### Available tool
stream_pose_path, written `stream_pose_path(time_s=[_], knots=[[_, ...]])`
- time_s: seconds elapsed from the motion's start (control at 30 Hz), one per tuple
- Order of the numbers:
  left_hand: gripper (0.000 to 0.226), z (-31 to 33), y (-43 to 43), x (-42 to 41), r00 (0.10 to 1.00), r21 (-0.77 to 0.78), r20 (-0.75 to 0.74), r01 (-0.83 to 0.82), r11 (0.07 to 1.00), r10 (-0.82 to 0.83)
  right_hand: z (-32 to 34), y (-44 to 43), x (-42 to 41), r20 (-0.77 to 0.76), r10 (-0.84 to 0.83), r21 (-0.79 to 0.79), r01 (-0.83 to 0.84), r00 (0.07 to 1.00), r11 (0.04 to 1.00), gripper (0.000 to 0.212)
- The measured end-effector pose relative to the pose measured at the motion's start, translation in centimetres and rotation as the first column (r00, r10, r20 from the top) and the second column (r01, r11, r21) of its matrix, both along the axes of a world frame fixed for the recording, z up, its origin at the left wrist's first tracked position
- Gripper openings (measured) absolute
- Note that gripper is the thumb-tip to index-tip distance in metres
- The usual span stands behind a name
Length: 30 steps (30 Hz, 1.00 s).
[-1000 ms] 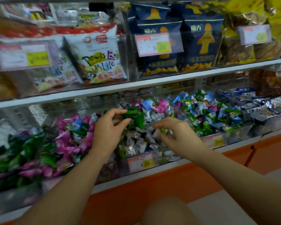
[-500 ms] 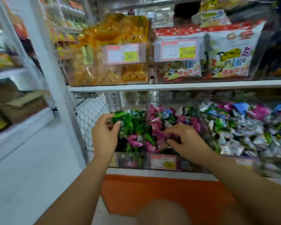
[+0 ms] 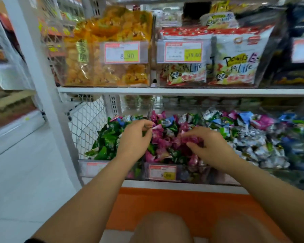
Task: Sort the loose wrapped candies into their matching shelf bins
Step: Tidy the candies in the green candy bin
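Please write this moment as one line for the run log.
left hand: fingertips at pink candy, grip unclear | right hand: fingers among pink candies, grip unclear

Both hands at candy bins on lower shelf [image 3: 182, 186].
Left hand [image 3: 135, 140] pinches pink candy [image 3: 157, 127] just beside green candies [image 3: 105, 142]; right hand [image 3: 210, 148] curled into pink candies [image 3: 165, 143], grip unclear.

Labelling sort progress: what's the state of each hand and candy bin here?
Left hand: pinches one pink wrapped candy above the bin divider.
Right hand: fingers curled round pink candies in the pile.
Left clear plastic bin: heaped, mostly green wrappers, few strays.
Middle clear plastic bin: heaped, mostly pink, green and blue strays.
Right clear plastic bin: heaped, mixed colours.
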<state>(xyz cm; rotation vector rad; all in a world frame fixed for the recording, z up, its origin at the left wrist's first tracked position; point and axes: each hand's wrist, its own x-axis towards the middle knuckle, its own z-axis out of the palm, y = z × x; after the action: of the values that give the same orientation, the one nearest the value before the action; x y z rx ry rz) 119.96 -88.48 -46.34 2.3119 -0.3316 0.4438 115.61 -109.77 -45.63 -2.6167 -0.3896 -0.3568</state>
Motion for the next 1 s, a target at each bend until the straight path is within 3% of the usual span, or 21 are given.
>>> stream_pose_path(time_s=[0.13,0.53,0.7,0.77,0.9,1.0], knots=[[0.019,0.9,-6.4,-0.6,0.987,-0.07,0.003,0.16,0.985,-0.16,-0.1,-5.3,-1.8,0.047,-0.082,0.048,0.08,0.996,0.996,0.027],[0.017,-0.4,-19.6,-2.4,0.897,0.027,-0.041,0.441,0.897,-0.44,-1.9,-23.4,-7.7,-0.014,-0.397,0.134,0.395,0.918,0.909,0.024],[0.017,0.1,-24.7,-2.9,0.829,0.035,-0.087,0.557,0.83,-0.552,-2.7,-27.1,-8.0,-0.036,-0.351,0.15,0.353,0.936,0.924,0.026],[0.016,0.4,-26.9,-3.1,0.774,-0.019,-0.141,0.622,0.783,-0.618,-3.3,-27.7,-7.7,-0.029,-0.323,0.135,0.324,0.946,0.936,0.027],[0.016,0.2,-30.9,-3.7,0.59,-0.001,-0.414,0.761,0.649,-0.693,-4.7,-28.5,-7.6,-0.001,-0.275,0.116,0.273,0.961,0.955,0.033],[0.023,-0.7,-32.2,-3.0,0.575,0.057,-0.489,0.771,0.634,-0.656,-5.2,-28.8,-7.7,0.028,-0.264,0.138,0.258,0.964,0.956,0.032]])
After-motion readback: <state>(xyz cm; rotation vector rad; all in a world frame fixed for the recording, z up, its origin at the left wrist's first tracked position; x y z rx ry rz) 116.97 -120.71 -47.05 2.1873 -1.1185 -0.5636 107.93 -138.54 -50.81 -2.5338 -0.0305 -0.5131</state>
